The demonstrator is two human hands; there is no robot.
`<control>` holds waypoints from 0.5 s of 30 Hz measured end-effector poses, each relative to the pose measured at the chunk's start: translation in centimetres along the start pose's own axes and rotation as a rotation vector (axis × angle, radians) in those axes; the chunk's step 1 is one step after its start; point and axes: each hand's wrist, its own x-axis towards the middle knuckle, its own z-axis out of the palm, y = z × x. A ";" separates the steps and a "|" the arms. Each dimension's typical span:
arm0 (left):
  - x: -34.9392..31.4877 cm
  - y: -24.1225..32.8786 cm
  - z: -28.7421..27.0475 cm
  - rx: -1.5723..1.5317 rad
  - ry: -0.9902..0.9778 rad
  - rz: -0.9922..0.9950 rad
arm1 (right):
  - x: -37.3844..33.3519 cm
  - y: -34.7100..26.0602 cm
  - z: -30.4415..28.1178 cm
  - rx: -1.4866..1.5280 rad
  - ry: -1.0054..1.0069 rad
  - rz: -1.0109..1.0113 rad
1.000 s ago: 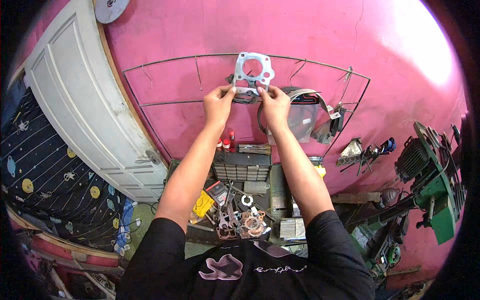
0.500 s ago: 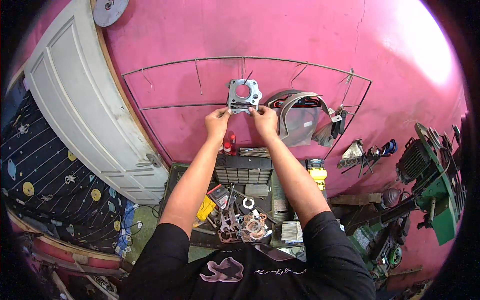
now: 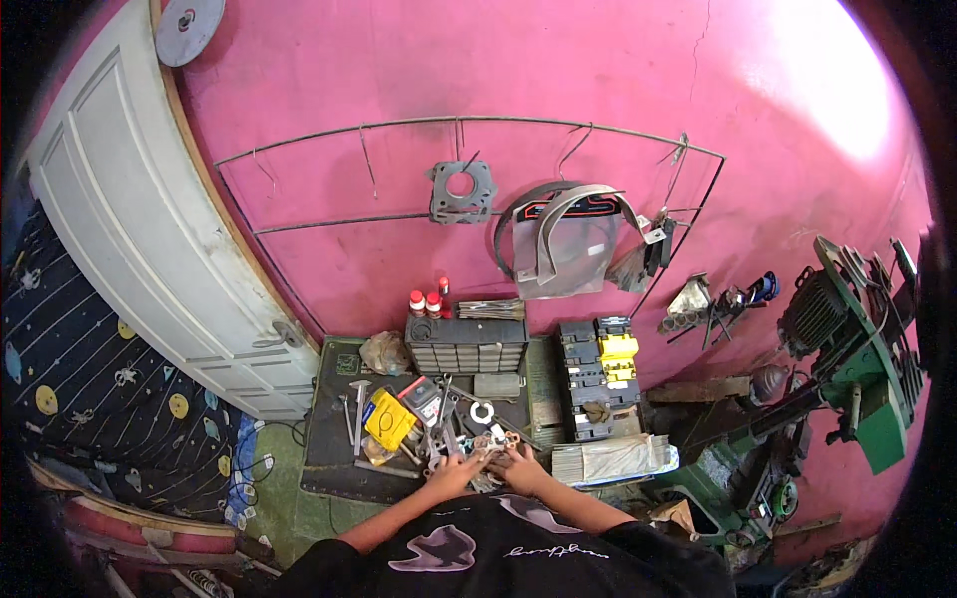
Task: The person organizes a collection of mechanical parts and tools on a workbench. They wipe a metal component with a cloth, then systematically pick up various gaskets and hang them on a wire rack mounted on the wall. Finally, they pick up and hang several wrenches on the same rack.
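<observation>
Coppery gaskets touching left hand, right hand, narrowly apart near worktop edge.

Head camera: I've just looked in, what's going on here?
A person's left hand and right hand are down at a pile of gaskets on the bench; whether either grips a piece is hard to tell. A grey metal gasket hangs from the wire rack against the pink wall, clear of both hands. A yellow object lies left of the pile.

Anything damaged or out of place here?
A jagged crack-like line runs down the pink wall above the metal rack's right side, suggesting damage. Wrenches lie jumbled beside the left hand; no spill visible.
</observation>
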 end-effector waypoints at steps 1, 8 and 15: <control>0.1 -1.5 7.1 0.328 0.156 0.111 | -0.8 -0.2 3.8 -0.083 -0.028 0.011; 0.0 -0.8 3.6 0.154 -0.027 0.134 | -1.1 -0.6 3.8 -0.067 -0.085 0.047; -0.4 0.8 2.8 0.047 0.314 0.078 | -1.9 -1.3 1.1 -0.024 0.370 0.015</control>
